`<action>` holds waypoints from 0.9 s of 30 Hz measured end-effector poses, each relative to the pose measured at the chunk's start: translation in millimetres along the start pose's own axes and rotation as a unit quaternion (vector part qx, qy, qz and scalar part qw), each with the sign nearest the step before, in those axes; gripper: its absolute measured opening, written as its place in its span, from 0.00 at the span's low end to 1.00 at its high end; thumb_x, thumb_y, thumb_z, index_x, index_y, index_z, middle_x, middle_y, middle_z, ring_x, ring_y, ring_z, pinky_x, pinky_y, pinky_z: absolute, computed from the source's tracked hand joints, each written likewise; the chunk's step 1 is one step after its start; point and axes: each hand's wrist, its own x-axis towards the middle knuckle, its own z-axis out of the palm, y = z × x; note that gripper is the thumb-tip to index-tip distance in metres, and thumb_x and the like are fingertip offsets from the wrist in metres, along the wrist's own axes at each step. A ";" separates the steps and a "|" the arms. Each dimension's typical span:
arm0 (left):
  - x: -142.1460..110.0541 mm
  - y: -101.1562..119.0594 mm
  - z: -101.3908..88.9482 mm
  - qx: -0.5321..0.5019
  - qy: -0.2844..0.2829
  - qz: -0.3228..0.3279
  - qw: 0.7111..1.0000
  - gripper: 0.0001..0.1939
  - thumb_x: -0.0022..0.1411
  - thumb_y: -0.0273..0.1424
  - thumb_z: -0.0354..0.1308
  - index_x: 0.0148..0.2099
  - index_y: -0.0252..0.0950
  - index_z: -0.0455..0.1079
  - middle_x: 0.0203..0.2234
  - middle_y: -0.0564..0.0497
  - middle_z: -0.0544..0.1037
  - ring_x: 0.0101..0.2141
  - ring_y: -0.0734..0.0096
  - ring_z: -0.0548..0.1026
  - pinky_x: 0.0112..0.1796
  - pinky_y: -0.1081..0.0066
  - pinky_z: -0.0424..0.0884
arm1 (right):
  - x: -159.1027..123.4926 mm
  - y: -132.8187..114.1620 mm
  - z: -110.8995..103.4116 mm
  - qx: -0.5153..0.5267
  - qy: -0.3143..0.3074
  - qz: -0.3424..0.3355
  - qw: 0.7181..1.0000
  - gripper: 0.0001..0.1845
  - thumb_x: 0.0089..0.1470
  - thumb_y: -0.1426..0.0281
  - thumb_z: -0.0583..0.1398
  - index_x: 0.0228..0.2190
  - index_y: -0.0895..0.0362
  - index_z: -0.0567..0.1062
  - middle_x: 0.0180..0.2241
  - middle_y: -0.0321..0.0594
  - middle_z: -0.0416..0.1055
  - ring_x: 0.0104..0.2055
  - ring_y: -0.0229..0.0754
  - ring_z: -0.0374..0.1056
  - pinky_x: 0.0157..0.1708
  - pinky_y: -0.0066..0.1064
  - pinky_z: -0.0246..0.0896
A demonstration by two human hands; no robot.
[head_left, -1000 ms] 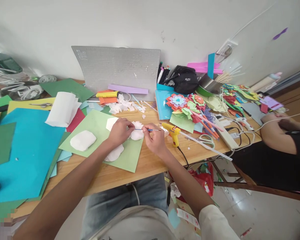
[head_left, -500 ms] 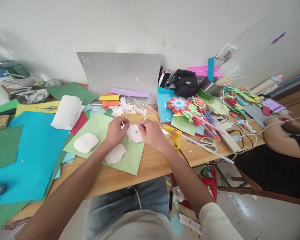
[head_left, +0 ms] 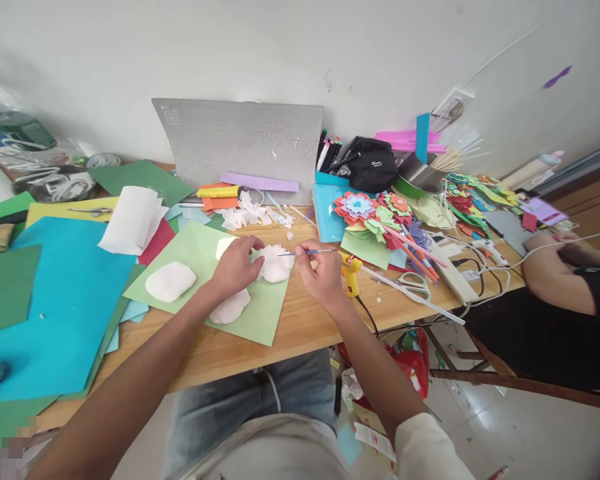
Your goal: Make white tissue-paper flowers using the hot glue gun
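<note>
My right hand (head_left: 323,273) pinches a thin blue stick (head_left: 304,252), whose fine tip points left over a fringed white paper piece (head_left: 276,265). At that piece's left edge, the curled thumb and finger of my left hand (head_left: 239,265) hold it; their exact contact is partly hidden. Beneath lies a light green paper sheet (head_left: 260,328). Another white paper piece (head_left: 171,281) rests on its left side, and a further white piece (head_left: 230,308) sits partly under my left wrist. A small pale piece (head_left: 225,247) shows behind my left hand.
A yellow glue gun (head_left: 351,275) and scissors (head_left: 415,285) lie to the right. Torn white paper (head_left: 247,212) is heaped behind. Paper flowers (head_left: 357,208) stand at the back right; large blue paper (head_left: 75,300) covers the left. Another person's arm (head_left: 553,273) is at the far right.
My right hand has moved right, away from my left, and the blue stick now lies level, pointing left. My left hand has shifted slightly, staying by the fringed paper.
</note>
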 end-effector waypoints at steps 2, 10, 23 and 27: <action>0.0 0.3 -0.2 -0.007 0.003 -0.008 1.000 0.09 0.58 0.30 0.53 0.42 0.38 0.67 0.39 0.48 0.76 0.36 0.63 0.71 0.39 0.62 0.68 | -8.2 1.7 -1.1 0.008 0.033 0.001 0.999 0.13 0.61 0.66 0.53 0.26 0.56 0.70 0.26 0.38 0.71 0.30 0.39 0.67 0.33 0.30 0.60; 24.4 -2.7 -8.4 -0.013 0.046 0.000 0.999 0.11 0.60 0.32 0.51 0.41 0.37 0.73 0.38 0.48 0.79 0.33 0.66 0.74 0.37 0.66 0.69 | -44.7 24.8 11.4 -0.006 0.161 -0.032 0.986 0.08 0.60 0.69 0.53 0.30 0.54 0.70 0.27 0.40 0.70 0.32 0.42 0.67 0.35 0.36 0.63; 132.5 17.7 39.9 0.183 -0.184 0.097 0.961 0.18 0.49 0.29 0.62 0.45 0.38 0.76 0.39 0.46 0.80 0.38 0.59 0.76 0.38 0.69 0.67 | -51.0 34.6 9.0 -0.015 0.232 -0.003 0.973 0.10 0.61 0.68 0.51 0.29 0.54 0.69 0.27 0.41 0.70 0.32 0.44 0.68 0.35 0.38 0.65; 133.0 20.0 42.3 0.206 -0.190 0.096 0.955 0.15 0.51 0.23 0.56 0.41 0.37 0.77 0.33 0.46 0.80 0.35 0.61 0.76 0.37 0.69 0.68 | -52.4 35.6 9.0 -0.002 0.224 0.005 0.975 0.09 0.60 0.68 0.52 0.30 0.54 0.70 0.28 0.41 0.70 0.33 0.44 0.68 0.36 0.39 0.64</action>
